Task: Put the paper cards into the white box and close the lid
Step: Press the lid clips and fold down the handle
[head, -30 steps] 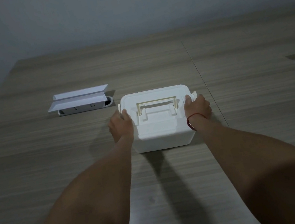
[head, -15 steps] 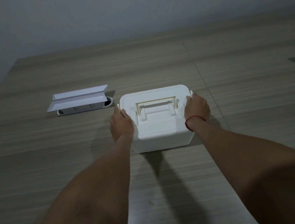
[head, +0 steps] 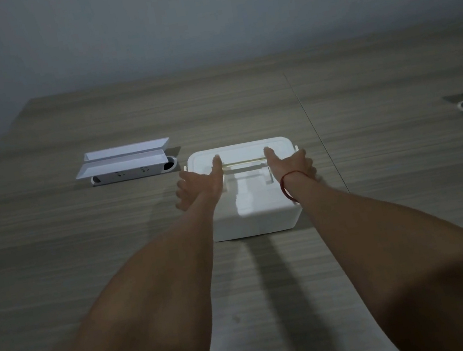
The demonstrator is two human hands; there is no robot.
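My left hand (head: pixel 198 185) and right hand (head: pixel 293 165) lie spread, thumbs on the box (head: pixel 256 211) lid (head: pixel 240 151), probably pressing it shut.

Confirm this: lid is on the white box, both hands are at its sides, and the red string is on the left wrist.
Wrong wrist. The head view shows the red string on the right wrist. The lid is on the white box, the left hand and right hand at its sides.
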